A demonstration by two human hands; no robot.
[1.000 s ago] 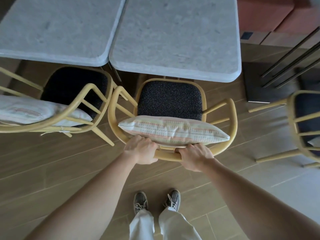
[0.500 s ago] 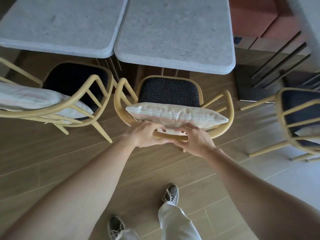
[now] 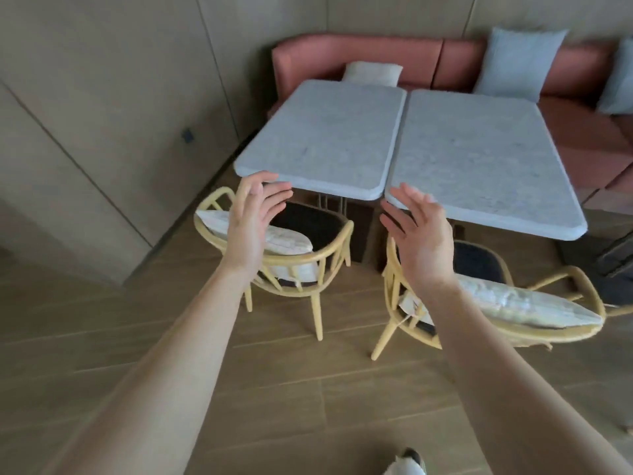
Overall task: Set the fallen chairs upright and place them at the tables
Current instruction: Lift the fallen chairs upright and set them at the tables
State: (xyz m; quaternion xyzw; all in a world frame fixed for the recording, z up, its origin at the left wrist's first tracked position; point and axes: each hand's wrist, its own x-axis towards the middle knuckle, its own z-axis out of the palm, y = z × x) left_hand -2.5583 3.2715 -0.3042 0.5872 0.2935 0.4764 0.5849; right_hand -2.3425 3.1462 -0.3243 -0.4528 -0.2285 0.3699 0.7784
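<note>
Two yellow wooden armchairs stand upright, each tucked against a grey stone table. The left chair [image 3: 317, 258] has a dark seat and a pale cushion, and it faces the left table [image 3: 329, 138]. The right chair [image 3: 397, 296] carries a striped cushion [image 3: 527, 305] and faces the right table [image 3: 479, 156]. My left hand [image 3: 253, 224] hovers in the air above the left chair, fingers spread, holding nothing. My right hand [image 3: 421, 238] hovers above the right chair's back, likewise open and apart from it.
A salmon-coloured bench sofa [image 3: 455, 60] with grey-blue cushions [image 3: 517, 63] runs behind the tables. A beige panelled wall [image 3: 102, 114] closes the left side. Wood-look floor [image 3: 291, 389] lies between me and the chairs. My shoe [image 3: 409, 462] shows at the bottom.
Both hands have let go of the right chair's back and lifted with fingers spread. My view has risen and pulled back from the tables, so the sofa and wall now show.
</note>
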